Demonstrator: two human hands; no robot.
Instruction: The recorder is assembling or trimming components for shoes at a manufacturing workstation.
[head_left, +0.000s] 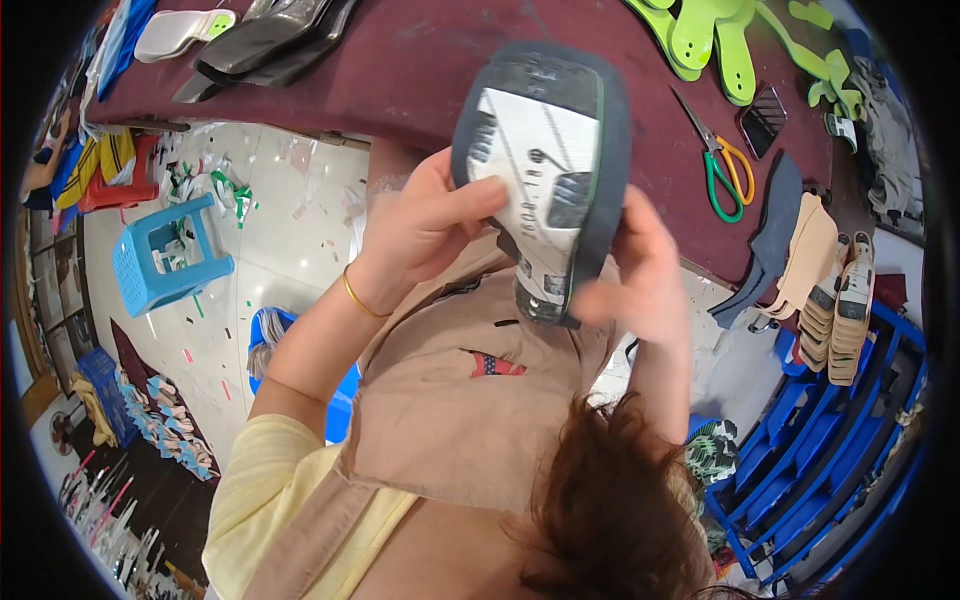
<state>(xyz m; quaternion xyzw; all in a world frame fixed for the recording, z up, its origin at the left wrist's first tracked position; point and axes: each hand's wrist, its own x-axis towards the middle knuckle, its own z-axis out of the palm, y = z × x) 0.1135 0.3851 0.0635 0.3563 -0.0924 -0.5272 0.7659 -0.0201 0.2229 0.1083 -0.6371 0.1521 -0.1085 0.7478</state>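
Upright in front of me is a shoe insole [530, 165], white and black on its printed face, with a dark grey foam layer showing around its edge. My left hand [425, 215] is closed on its left side, thumb pressed flat on the white face. At the opposite edge is my right hand [645, 270], partly smeared by motion, its fingers curled around the grey layer. The narrow end of the insole points down toward my apron. Fingers behind the insole are hidden.
A maroon-covered table [400, 85] carries scissors [722, 165] with green and orange handles, a phone [763, 122], lime-green cutouts [710, 40] and dark glossy pieces [270, 45]. Grey foam pieces [772, 220] and stacked insoles [845, 310] lie right, above a blue rack [810, 490]. Left stands a blue stool [165, 255].
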